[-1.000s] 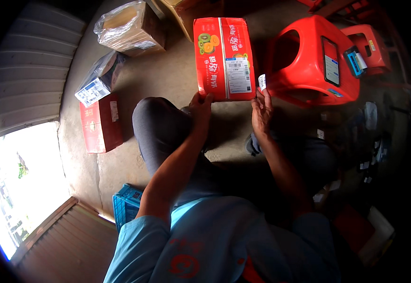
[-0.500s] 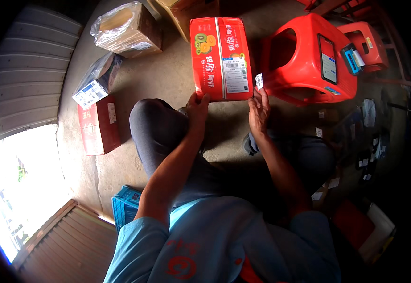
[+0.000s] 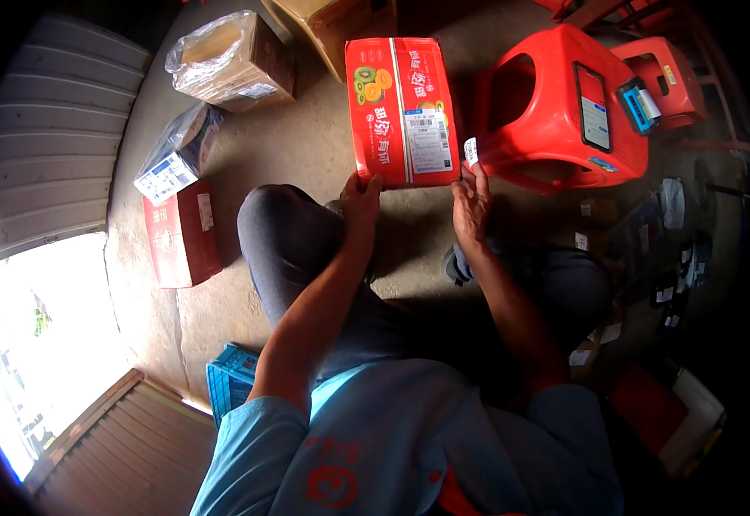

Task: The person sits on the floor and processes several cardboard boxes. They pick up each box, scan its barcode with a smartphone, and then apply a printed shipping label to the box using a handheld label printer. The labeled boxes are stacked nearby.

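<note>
While the person sits low on the floor (image 3: 306, 146), both hands are on one red box (image 3: 402, 112) with fruit pictures and a white label on top. The left hand (image 3: 359, 199) grips the near left corner of the box. The right hand (image 3: 471, 199) touches the near right corner, and a small white sticker (image 3: 470, 151) sits at its fingertips; I cannot tell if the fingers pinch it. The box lies flat on the floor just in front of both hands.

It looks like the step is holding the box steady and dealing with that small sticker. A next move would call for a firm left hand and a careful right hand at the corner.

Count: one red box in the hands. To the right of the right hand stand two red stools (image 3: 556, 112). To the left of the left hand lie one more red box (image 3: 181, 234), one wrapped brown box (image 3: 230, 60) and one small bagged box (image 3: 177, 155). Beyond the hands is one brown box (image 3: 336, 21).
</note>
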Action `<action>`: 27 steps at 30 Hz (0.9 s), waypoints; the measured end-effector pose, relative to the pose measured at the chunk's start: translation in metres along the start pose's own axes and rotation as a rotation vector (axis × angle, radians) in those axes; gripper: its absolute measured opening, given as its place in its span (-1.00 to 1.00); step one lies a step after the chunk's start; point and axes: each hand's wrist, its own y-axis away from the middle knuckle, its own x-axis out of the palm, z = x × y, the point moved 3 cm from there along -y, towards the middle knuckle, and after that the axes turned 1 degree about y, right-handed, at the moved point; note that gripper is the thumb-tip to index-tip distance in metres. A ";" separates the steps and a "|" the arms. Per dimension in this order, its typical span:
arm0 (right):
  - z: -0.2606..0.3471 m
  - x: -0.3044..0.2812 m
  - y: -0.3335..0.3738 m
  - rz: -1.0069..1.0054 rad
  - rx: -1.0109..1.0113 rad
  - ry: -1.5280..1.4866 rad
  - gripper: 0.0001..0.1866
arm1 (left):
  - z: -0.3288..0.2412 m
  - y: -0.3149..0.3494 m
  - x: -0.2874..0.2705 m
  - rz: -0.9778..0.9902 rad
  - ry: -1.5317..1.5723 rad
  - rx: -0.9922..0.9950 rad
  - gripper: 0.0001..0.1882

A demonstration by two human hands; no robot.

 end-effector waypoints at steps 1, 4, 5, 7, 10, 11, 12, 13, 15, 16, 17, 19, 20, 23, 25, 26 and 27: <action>0.001 0.001 0.000 0.000 0.001 -0.003 -0.43 | 0.003 -0.001 0.000 0.002 0.003 -0.001 -0.77; 0.004 0.002 0.001 -0.007 0.003 -0.020 -0.43 | 0.008 -0.004 -0.002 0.013 -0.006 0.007 -0.78; 0.006 0.003 0.001 -0.014 0.001 -0.030 -0.43 | 0.009 -0.005 -0.002 0.005 -0.012 0.006 -0.78; 0.003 0.002 0.000 -0.012 -0.006 -0.062 -0.42 | 0.006 -0.003 0.000 -0.008 -0.021 0.005 -0.77; -0.005 0.003 -0.004 -0.001 -0.024 -0.100 -0.41 | -0.004 0.002 0.000 -0.009 -0.048 0.009 -0.76; -0.005 0.004 -0.004 -0.006 -0.030 -0.092 -0.41 | -0.003 0.001 0.000 -0.006 -0.042 0.013 -0.76; -0.005 0.005 -0.004 -0.011 -0.036 -0.085 -0.40 | -0.002 0.000 0.000 -0.004 -0.035 0.017 -0.76; -0.004 0.006 -0.004 -0.014 -0.018 -0.085 -0.41 | -0.001 -0.001 0.000 -0.001 -0.029 0.023 -0.77; -0.003 0.009 -0.004 -0.021 0.015 -0.085 -0.42 | 0.000 -0.002 -0.002 0.013 -0.039 0.019 -0.78; -0.002 0.010 -0.004 -0.017 0.015 -0.098 -0.42 | -0.003 -0.002 -0.001 0.023 -0.044 0.017 -0.78; -0.001 0.012 -0.004 -0.012 0.015 -0.111 -0.42 | -0.006 -0.001 -0.001 0.037 -0.023 0.012 -0.78; 0.006 0.013 -0.003 -0.009 0.006 -0.092 -0.41 | -0.013 0.003 -0.002 0.065 0.018 -0.001 -0.77; 0.012 0.012 0.000 -0.010 -0.004 -0.060 -0.40 | -0.017 0.006 -0.003 0.079 -0.011 -0.011 -0.77; 0.022 0.007 0.001 -0.019 -0.040 -0.102 -0.38 | -0.037 0.014 -0.006 0.129 -0.115 -0.020 -0.77; 0.025 0.003 -0.002 -0.040 -0.054 -0.110 -0.38 | -0.061 0.023 -0.009 0.164 -0.205 -0.001 -0.76; 0.028 0.001 -0.007 -0.054 -0.061 -0.085 -0.38 | -0.081 0.028 -0.010 0.196 -0.205 0.052 -0.74; 0.034 0.000 -0.008 -0.068 -0.065 -0.057 -0.38 | -0.104 0.035 -0.011 0.228 -0.205 0.102 -0.73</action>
